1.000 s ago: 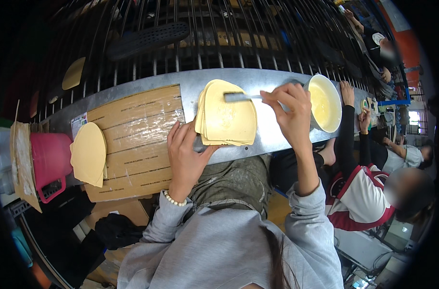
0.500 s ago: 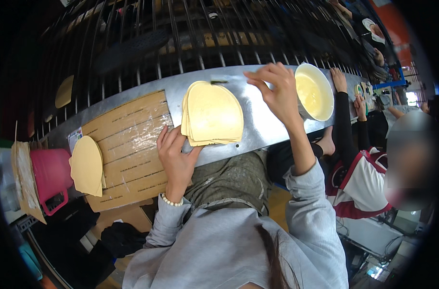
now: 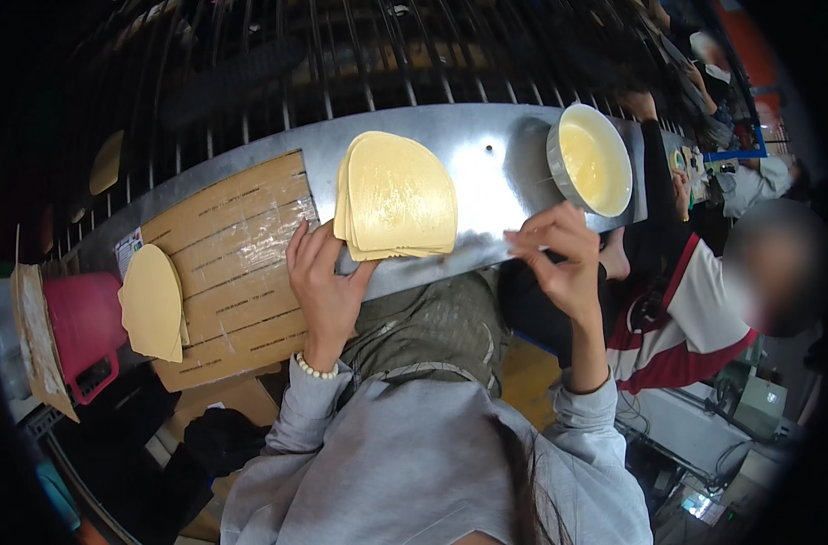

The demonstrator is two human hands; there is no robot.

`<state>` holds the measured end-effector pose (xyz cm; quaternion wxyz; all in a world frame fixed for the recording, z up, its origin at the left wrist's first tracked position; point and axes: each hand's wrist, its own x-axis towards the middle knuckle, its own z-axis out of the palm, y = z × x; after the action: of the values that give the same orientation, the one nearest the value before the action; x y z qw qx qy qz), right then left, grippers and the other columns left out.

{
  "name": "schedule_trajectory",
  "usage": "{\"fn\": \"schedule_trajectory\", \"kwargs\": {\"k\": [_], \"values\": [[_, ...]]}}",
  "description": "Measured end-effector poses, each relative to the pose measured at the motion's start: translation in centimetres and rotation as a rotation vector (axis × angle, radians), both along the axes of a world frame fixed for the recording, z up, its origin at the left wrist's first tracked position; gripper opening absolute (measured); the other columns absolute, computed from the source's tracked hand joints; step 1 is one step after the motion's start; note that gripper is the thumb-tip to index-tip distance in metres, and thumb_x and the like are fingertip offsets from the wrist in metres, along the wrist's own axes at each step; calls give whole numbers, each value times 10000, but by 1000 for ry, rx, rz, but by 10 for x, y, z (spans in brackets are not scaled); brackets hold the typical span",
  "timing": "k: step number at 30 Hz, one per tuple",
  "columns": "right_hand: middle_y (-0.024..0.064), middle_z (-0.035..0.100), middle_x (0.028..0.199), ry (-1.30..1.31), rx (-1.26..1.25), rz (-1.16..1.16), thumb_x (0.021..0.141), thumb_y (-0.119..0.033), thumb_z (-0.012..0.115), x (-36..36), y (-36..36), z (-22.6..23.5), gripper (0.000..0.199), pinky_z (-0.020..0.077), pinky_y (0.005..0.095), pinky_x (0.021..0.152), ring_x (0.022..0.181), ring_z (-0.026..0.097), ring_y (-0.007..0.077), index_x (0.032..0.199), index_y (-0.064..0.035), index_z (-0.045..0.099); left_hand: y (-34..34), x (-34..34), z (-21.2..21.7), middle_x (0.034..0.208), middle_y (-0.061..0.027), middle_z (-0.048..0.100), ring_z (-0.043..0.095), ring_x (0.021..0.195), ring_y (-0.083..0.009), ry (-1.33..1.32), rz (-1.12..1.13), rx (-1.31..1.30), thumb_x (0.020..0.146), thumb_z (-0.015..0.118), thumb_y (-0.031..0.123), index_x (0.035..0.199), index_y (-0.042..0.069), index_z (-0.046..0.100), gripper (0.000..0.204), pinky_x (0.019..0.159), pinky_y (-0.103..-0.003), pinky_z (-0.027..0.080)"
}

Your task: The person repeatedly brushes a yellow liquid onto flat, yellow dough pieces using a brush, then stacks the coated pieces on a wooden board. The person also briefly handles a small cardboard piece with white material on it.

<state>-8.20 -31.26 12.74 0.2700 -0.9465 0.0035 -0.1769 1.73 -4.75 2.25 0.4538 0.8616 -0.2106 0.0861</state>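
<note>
A stack of pale yellow, round-topped sheets (image 3: 400, 195) lies on the metal bench, its top sheet glossy and wet-looking. My left hand (image 3: 328, 282) grips the stack's lower left corner, fingers along the left edge and thumb at the near edge. My right hand (image 3: 566, 259) is closed in a pinch to the right of the stack, over the bench's near edge. From its fingertips a thin brush points left toward the stack's near right corner; it is smeared by motion. Beyond my right hand stands a white bowl (image 3: 556, 159) with yellowish, glossy liquid inside.
Brown cardboard (image 3: 237, 272) covers the bench's left part, with more yellow sheets (image 3: 152, 304) at its left edge. A pink container (image 3: 83, 327) stands farther left. Metal bars (image 3: 369, 91) run behind the metal bench (image 3: 500, 213). A co-worker (image 3: 682, 318) sits close at right.
My right hand has come down and nearer with the brush, from beyond the stack's far edge to the near side. My left hand stays at the stack's corner. The view has shifted slightly.
</note>
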Motion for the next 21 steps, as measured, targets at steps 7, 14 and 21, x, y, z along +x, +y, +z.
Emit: {"fn": "schedule_trajectory", "kwargs": {"k": [7,14,21], "values": [[40,656,781,13,-66,-92,757,-14,843,0,26,-11,106,466,356,636,721,586,219,838,-63,794,-1,0,-4,1089,-163,726,628,1142,-419,-31,12,-6,747,877,148,1093,16,745,394,1140,-505,409],[48,657,788,-100,-26,-187,750,41,820,14,55,-3,247,454,321,588,667,599,187,972,-69,828,3,0,-3,1111,-157,744,672,1091,-322,-40,-13,28,729,896,167,1111,3,751,440,1143,-491,399],[71,672,799,-33,119,-161,772,23,806,-1,60,0,235,505,348,625,692,644,222,974,-96,831,0,4,-5,1090,-152,748,684,1071,-321,-75,6,2,714,893,151,1099,7,750,435,1143,-492,410]]}}
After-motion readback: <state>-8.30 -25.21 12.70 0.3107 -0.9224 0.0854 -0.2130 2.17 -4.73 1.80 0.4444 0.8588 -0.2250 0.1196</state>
